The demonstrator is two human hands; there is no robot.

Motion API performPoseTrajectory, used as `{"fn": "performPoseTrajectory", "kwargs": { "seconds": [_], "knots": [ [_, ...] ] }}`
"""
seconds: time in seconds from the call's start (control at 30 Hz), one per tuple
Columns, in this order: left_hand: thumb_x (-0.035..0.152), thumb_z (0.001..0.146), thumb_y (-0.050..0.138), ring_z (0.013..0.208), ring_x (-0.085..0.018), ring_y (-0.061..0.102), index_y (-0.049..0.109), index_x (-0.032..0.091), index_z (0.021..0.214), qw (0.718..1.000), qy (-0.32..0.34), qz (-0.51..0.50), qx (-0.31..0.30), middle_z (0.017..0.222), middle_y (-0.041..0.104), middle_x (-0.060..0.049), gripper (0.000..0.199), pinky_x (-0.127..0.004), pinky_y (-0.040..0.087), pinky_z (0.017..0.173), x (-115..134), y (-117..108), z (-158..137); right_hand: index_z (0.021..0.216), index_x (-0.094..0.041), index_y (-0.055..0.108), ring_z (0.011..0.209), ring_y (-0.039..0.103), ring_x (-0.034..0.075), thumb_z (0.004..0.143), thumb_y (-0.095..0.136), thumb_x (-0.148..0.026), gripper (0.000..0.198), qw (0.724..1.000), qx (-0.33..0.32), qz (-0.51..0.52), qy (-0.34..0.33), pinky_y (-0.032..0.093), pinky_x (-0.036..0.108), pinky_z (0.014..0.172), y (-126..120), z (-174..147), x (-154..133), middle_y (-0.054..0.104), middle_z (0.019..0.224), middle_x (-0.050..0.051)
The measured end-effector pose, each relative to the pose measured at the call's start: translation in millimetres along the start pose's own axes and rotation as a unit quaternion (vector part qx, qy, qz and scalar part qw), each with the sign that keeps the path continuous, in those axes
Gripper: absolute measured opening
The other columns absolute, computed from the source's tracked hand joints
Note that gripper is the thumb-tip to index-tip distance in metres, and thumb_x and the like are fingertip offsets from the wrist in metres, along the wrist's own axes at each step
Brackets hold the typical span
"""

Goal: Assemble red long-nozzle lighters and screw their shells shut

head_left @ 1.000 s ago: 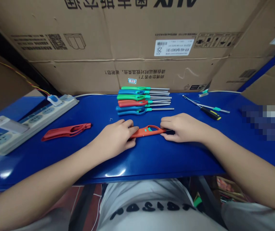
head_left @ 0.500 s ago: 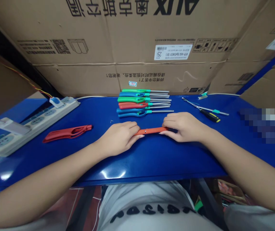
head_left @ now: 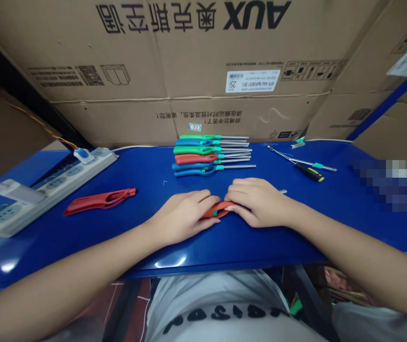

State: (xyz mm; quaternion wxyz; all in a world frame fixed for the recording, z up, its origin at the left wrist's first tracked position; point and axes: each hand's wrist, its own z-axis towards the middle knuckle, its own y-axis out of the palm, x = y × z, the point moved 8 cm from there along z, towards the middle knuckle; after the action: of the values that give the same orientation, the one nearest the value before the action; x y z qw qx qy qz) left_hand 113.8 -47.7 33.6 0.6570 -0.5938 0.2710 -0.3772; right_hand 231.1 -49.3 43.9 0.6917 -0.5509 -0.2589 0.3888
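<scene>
Between my hands is an orange stick lighter (head_left: 221, 209), its looped trigger opening and a bit of green showing. My left hand (head_left: 185, 213) is closed around the handle end. Fingers and thumb of my right hand (head_left: 256, 202) pinch its front part, which they mostly cover; a metal tip (head_left: 283, 191) shows beyond the knuckles. Behind my hands lies a row of several stick lighters (head_left: 196, 160) in green, blue and red, metal tubes pointing right. A red lighter casing (head_left: 99, 201) without a tube lies left of my left hand.
A white power strip (head_left: 50, 192) with plugs runs along the left. A black and yellow screwdriver (head_left: 309, 172) lies at the right beside a loose metal tube assembly (head_left: 317, 165). A tiny bent wire (head_left: 165, 182) is on the blue table (head_left: 125, 247). Cardboard (head_left: 135, 71) stands behind.
My right hand has moved left, closer to my left hand. The orange lighter has turned so its looped side and green part show. Both hands still hold it.
</scene>
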Motion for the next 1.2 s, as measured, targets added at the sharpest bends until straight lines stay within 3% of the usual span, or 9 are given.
{"fn": "performPoseTrajectory", "kwargs": {
  "seconds": [0.1,0.2,0.37,0.47,0.57,0.67,0.77,0.93,1.2],
  "knots": [
    [0.038,0.097,0.059,0.095,-0.023,0.068,0.054,0.022,0.13,1.0,-0.007,0.017,0.004,0.109,0.066,-0.003,0.037,-0.032,0.053,0.076,-2,-1,0,0.089,-0.014,0.066,0.077,0.055,0.02,0.102,0.039,-0.03,0.033,0.998,-0.032,-0.022,0.041,0.04,0.032,0.073,5,1,7,0.065,0.082,0.008],
    [0.037,0.103,0.047,0.099,-0.024,0.068,0.052,0.02,0.134,0.999,-0.013,0.036,0.008,0.114,0.066,-0.005,0.036,-0.034,0.055,0.079,-6,-3,1,0.088,-0.015,0.066,0.078,0.058,0.02,0.103,0.037,-0.03,0.036,0.996,-0.039,-0.021,0.078,0.041,0.032,0.074,0,-1,23,0.067,0.081,0.008],
    [0.043,0.105,0.04,0.088,-0.023,0.071,0.056,0.021,0.13,0.996,-0.076,0.052,-0.005,0.116,0.067,-0.007,0.037,-0.031,0.055,0.07,-24,-5,2,0.113,-0.018,0.066,0.097,0.066,0.026,0.096,0.055,-0.042,0.031,0.992,-0.035,-0.011,0.12,0.045,0.037,0.085,-13,-12,57,0.072,0.107,0.011],
    [0.042,0.105,0.041,0.084,-0.023,0.072,0.057,0.021,0.129,0.993,-0.095,0.071,-0.006,0.117,0.067,-0.008,0.036,-0.03,0.054,0.067,-31,-7,2,0.117,-0.017,0.065,0.103,0.066,0.029,0.092,0.061,-0.033,0.03,0.988,-0.053,-0.037,0.14,0.045,0.04,0.087,-12,-18,73,0.072,0.113,0.013],
    [0.041,0.105,0.042,0.084,-0.024,0.072,0.057,0.021,0.13,0.992,-0.098,0.083,-0.012,0.117,0.067,-0.009,0.036,-0.031,0.054,0.065,-32,-8,2,0.115,-0.014,0.065,0.099,0.067,0.028,0.092,0.061,-0.024,0.026,0.983,-0.058,-0.07,0.158,0.046,0.038,0.086,-12,-20,84,0.073,0.111,0.015],
    [0.041,0.105,0.04,0.083,-0.024,0.072,0.056,0.021,0.132,0.991,-0.095,0.091,-0.007,0.118,0.067,-0.009,0.038,-0.031,0.054,0.064,-33,-8,1,0.101,-0.013,0.07,0.089,0.068,0.028,0.092,0.059,-0.022,0.017,0.977,-0.072,-0.117,0.162,0.046,0.038,0.082,-13,-22,90,0.074,0.097,0.014],
    [0.042,0.106,0.038,0.083,-0.024,0.072,0.056,0.021,0.133,0.99,-0.092,0.105,0.009,0.121,0.066,-0.009,0.039,-0.032,0.054,0.064,-34,-10,-1,0.092,-0.015,0.072,0.085,0.067,0.027,0.094,0.055,-0.022,0.018,0.98,-0.062,-0.136,0.134,0.044,0.039,0.084,-17,-23,91,0.074,0.088,0.012],
    [0.041,0.105,0.039,0.084,-0.024,0.072,0.055,0.02,0.134,0.991,-0.089,0.098,0.012,0.118,0.067,-0.009,0.039,-0.032,0.055,0.066,-32,-10,0,0.104,-0.015,0.072,0.09,0.066,0.024,0.098,0.053,-0.026,0.023,0.994,-0.019,-0.096,0.051,0.042,0.037,0.087,-15,-19,77,0.076,0.095,0.011],
    [0.041,0.105,0.038,0.093,-0.023,0.071,0.058,0.019,0.131,0.998,-0.046,-0.039,-0.008,0.115,0.068,-0.008,0.039,-0.032,0.055,0.078,-20,1,0,0.112,-0.006,0.068,0.083,0.062,0.023,0.104,0.042,-0.027,0.034,0.991,0.023,-0.123,-0.053,0.041,0.036,0.076,7,-6,24,0.073,0.088,0.014]
  ]
}}
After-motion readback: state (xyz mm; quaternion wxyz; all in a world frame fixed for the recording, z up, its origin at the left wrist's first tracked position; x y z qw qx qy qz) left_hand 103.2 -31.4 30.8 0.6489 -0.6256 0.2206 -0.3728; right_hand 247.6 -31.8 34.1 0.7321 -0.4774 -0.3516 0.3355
